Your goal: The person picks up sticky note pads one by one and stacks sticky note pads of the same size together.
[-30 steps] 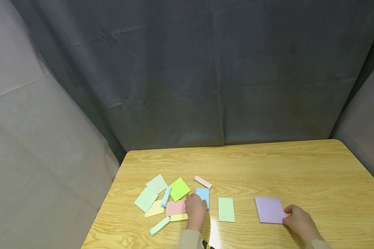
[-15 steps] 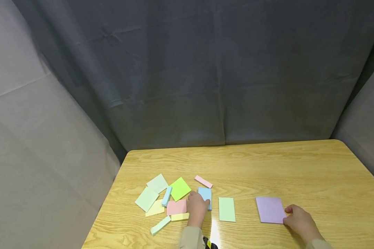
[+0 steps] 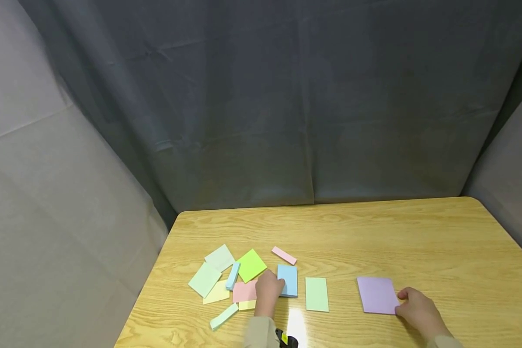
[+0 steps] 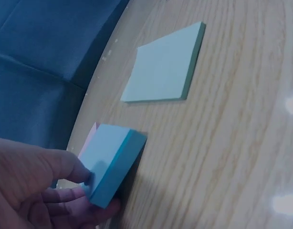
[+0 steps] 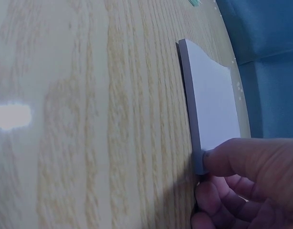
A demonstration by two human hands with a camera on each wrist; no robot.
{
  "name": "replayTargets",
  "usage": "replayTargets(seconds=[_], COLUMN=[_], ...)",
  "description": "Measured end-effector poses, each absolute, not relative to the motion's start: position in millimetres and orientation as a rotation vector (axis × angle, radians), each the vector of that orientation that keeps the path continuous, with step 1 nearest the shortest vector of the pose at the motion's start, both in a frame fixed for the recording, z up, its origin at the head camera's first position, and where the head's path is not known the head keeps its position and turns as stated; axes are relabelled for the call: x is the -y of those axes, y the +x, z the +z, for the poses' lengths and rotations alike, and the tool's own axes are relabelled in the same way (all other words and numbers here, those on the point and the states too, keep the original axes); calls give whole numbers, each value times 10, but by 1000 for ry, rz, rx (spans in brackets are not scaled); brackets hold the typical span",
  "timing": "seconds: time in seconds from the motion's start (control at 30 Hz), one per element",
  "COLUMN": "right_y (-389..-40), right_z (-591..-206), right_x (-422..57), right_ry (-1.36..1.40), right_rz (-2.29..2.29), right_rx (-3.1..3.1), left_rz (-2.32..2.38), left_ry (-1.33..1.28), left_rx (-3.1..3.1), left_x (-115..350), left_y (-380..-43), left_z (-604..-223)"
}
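A blue sticky-note pad [image 3: 288, 280] lies left of the table's middle. My left hand [image 3: 269, 290] holds it at its left edge; in the left wrist view the thumb [image 4: 72, 167] rests on its top face and the fingers curl beside and beneath it. Right of it lies a light green rectangular pad [image 3: 316, 294], apart from both hands. Farther right is a large purple sticky-note pad [image 3: 377, 295]. My right hand [image 3: 417, 310] pinches its near right corner, thumb on top and the other fingers curled below, as the right wrist view shows.
Left of my left hand several pads cluster: lime green [image 3: 252, 266], pink [image 3: 244, 292], pale yellow [image 3: 216, 292] and pale green [image 3: 205, 280]. Narrow strips lie among them, one blue [image 3: 232, 276], one mint [image 3: 224, 316]. A pink strip [image 3: 284, 255] lies behind the blue pad.
The blue pad has shifted slightly right. My left hand first moved right with it, then drew back left, uncovering more of the pad. My right hand and the purple pad stay put.
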State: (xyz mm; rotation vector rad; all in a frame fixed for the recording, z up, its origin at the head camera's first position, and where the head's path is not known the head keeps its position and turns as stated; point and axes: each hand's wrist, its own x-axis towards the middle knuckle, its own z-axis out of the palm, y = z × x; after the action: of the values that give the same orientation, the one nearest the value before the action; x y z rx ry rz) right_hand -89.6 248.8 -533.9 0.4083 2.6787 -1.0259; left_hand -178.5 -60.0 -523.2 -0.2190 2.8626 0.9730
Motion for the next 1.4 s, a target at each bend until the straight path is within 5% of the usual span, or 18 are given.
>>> replayTargets(seconds=[0.73,1.4], right_y=[-891,-908], right_z=[-5335,-5355], right_x=[-2473,-2499], right_ry=[366,390], right_rz=[-1013,-1032], right_rx=[-2712,-2678], left_rz=[1432,1486], left_ry=[-219,-19], left_rx=[-2290,-2245], left_x=[959,771], left_y=[-1858,-1829], left_z=[-5250,-5180])
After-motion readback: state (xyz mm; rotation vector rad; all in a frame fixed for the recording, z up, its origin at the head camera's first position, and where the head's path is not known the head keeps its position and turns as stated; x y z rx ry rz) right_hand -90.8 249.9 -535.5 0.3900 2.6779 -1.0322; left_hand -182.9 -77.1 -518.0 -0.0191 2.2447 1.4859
